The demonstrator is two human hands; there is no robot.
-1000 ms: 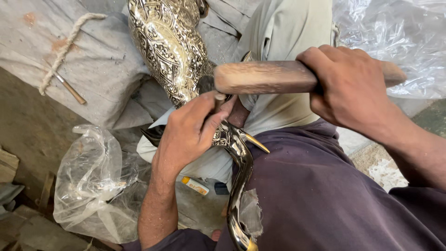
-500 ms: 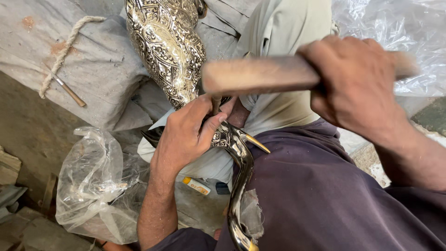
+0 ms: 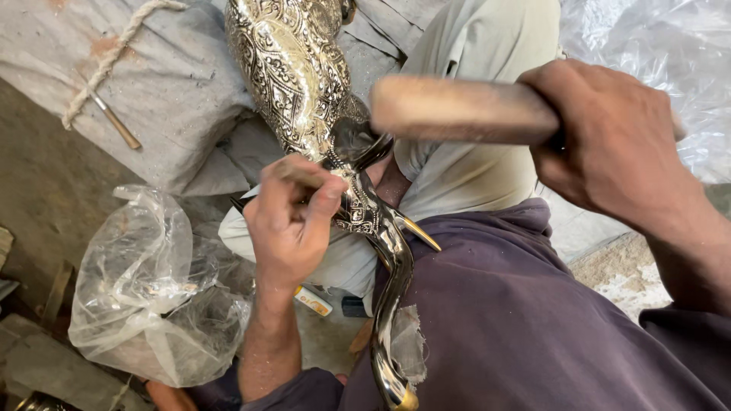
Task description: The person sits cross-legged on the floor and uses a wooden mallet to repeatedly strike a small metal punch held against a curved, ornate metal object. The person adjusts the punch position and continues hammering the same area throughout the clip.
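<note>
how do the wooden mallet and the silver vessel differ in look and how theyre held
The wooden mallet is plain, dull and brown; the silver vessel is shiny and covered in engraved patterns. The mallet is raised in the right hand, lying crosswise; the vessel rests across the lap, with the left hand at its narrow neck. Each has a hand on it.

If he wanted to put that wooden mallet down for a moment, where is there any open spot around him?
Bare ground lies at the left, between the grey sack and the crumpled plastic bag. The sack's flat top beside the rope is also open. The lap is crowded: engraved metal vessel, left hand, right hand gripping the mallet.
</note>
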